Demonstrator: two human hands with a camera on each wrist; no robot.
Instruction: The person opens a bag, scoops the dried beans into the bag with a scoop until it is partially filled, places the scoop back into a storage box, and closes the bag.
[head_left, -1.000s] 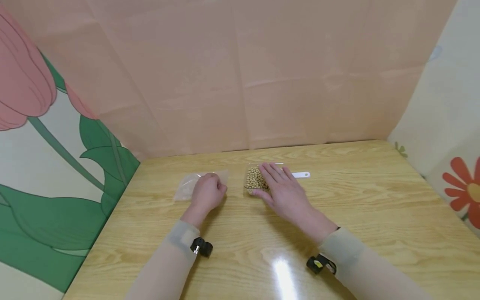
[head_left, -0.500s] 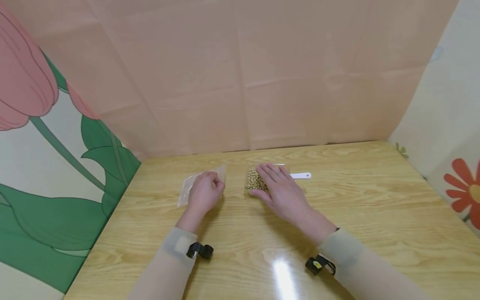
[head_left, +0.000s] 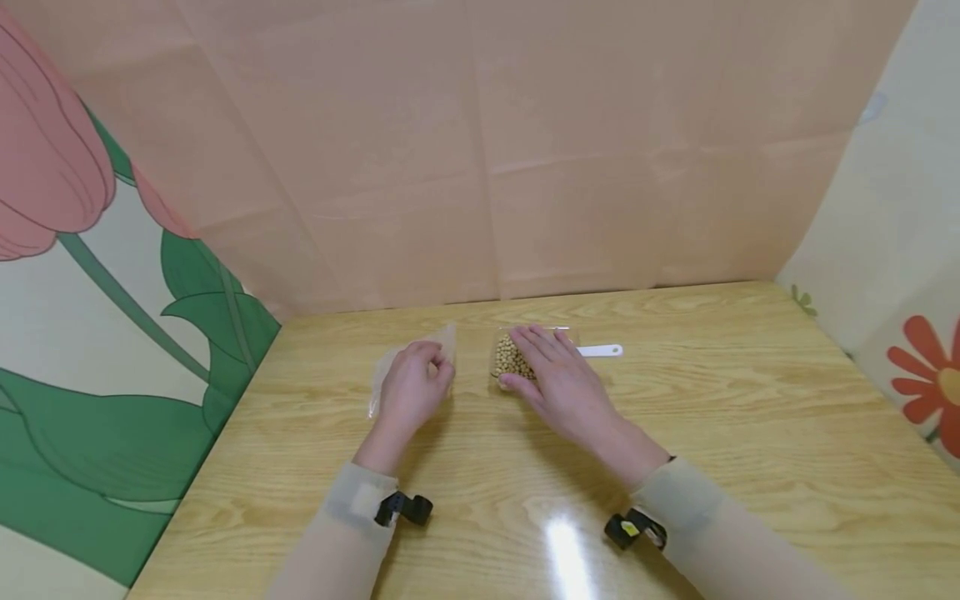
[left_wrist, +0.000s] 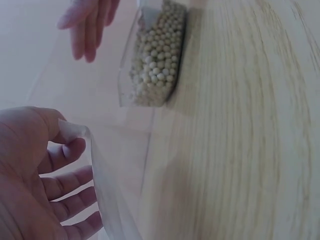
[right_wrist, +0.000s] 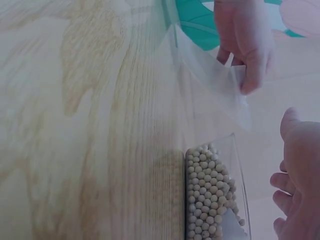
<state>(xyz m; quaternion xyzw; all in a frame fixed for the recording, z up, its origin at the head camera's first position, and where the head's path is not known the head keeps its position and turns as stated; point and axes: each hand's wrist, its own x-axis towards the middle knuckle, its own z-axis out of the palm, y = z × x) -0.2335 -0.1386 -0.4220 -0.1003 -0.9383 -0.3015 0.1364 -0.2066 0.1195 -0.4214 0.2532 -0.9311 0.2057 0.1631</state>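
My left hand [head_left: 414,387] pinches the edge of a clear plastic bag [right_wrist: 207,80] between thumb and index finger. Its other fingers are loosely bent along the film in the left wrist view. The bag stands partly raised off the table, and my hand hides much of it in the head view. To its right sits a clear plastic box [left_wrist: 122,92] of soybeans [right_wrist: 205,190]. Over that box my right hand [head_left: 566,387] has its fingers extended, palm down. A white scoop [head_left: 600,351] lies in the beans, its handle sticking out to the right; my right hand covers its middle.
The wooden table [head_left: 712,417] ends at a pink cloth backdrop [head_left: 570,150] behind the box. Flower-patterned panels stand at the left [head_left: 97,433] and right. A small camera is strapped to each wrist.
The bag, lying flatter before, has been lifted and turned more upright by my left hand, its left part drawn to the right. My right hand has stayed over the box.
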